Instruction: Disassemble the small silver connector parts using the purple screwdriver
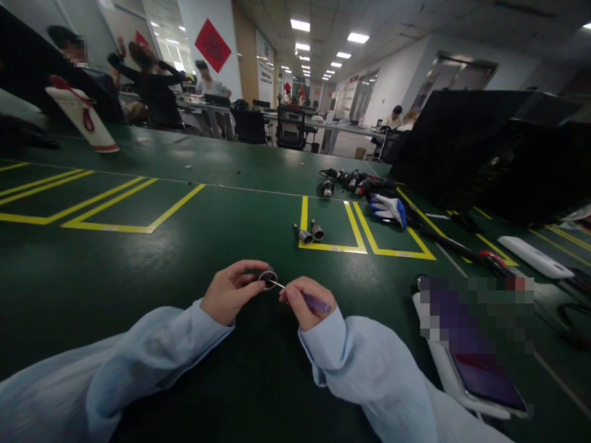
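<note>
My left hand [233,289] pinches a small round metal cup [268,278] between thumb and fingers, its open side facing right. In my right hand [309,301] is a screwdriver [316,303] with a purple see-through handle. Its thin shaft points left, and the tip reaches the mouth of the cup; whether it touches the inside I cannot tell. Farther off on the green table [221,240] lie two metal cup-shaped bits with shanks, a left one [305,236] and a right one [317,231], side by side at a yellow-taped corner.
Beyond them lie a heap of dark metal parts [346,178] and a blue-and-white glove [388,209]. A phone [489,375] rests on a white object at right. A white cup [83,117] stands far left, black monitors [462,147] far right. Several people sit in the background.
</note>
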Tool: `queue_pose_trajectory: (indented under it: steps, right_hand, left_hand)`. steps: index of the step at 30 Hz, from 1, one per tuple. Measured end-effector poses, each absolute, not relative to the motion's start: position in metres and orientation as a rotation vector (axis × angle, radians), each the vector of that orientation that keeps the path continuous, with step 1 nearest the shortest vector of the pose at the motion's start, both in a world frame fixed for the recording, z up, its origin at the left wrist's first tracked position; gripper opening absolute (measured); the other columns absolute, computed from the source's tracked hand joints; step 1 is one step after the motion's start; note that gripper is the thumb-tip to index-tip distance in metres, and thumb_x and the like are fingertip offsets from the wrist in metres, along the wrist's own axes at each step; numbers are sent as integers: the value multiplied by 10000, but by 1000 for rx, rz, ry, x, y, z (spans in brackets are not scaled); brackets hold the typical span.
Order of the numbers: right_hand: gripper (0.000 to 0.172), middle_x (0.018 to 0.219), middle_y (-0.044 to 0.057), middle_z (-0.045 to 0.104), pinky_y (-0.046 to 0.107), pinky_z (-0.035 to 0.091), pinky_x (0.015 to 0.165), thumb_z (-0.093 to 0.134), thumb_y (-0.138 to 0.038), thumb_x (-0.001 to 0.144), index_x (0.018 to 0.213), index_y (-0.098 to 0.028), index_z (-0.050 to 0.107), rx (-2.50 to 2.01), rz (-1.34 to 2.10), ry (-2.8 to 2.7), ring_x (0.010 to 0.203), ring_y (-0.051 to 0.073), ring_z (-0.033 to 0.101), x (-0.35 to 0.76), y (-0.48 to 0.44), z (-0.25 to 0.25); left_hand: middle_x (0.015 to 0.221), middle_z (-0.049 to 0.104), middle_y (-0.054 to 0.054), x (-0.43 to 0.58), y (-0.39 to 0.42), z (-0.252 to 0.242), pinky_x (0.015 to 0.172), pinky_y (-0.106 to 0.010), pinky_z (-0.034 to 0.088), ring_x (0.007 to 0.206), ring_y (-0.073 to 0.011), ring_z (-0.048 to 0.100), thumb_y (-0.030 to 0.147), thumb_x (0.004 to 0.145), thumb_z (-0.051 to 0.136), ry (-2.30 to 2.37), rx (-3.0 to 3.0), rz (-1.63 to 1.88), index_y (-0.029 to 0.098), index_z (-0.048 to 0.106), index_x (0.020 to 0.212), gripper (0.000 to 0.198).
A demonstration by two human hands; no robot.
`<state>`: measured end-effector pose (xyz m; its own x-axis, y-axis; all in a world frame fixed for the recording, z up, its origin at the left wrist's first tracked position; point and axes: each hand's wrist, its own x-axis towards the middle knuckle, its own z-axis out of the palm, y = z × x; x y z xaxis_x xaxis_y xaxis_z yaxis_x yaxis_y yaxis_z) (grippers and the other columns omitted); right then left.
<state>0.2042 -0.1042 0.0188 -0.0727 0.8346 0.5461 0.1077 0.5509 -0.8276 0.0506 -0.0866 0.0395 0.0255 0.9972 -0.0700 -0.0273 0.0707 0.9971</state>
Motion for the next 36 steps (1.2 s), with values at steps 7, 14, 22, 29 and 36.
queue_pose_trajectory:
  steps: [7,14,22,29,36]
  right_hand:
    - [160,609,46,622,254,443,578,476,-171,768,664,-149,594,-686,452,-1730,575,123,558,203,-104,19]
    - [133,605,30,614,237,439,579,474,-152,763,680,-150,578,-642,350,-1810,565,109,542,203,-106,21]
    - [106,663,44,624,245,451,629,479,-119,759,723,-143,576,-678,274,-1940,629,119,550,206,-116,26]
    - [158,594,36,628,240,456,560,457,-158,774,668,-164,575,-713,278,-1831,545,116,550,203,-113,21]
    - [157,598,46,645,239,467,560,498,-190,771,663,-158,608,-727,361,-1748,550,122,580,205,-112,19]
  left_hand:
    - [779,696,-47,54,-92,47,711,-313,541,733,-192,654,180,497,676,1248,1164,1147,126,614,784,298]
    - [772,698,-55,55,-94,48,673,-317,550,720,-202,655,197,527,646,1281,1273,1169,129,645,776,258]
    - [930,652,-103,52,-96,39,770,-325,530,843,-209,632,185,580,617,1245,1436,1235,116,679,788,228]
    - [952,646,-123,50,-98,34,765,-346,535,865,-219,626,168,627,578,1226,1624,1254,120,685,811,219]
    - [983,652,-103,52,-98,35,808,-345,520,913,-216,613,171,634,569,1231,1650,1223,143,682,830,228]
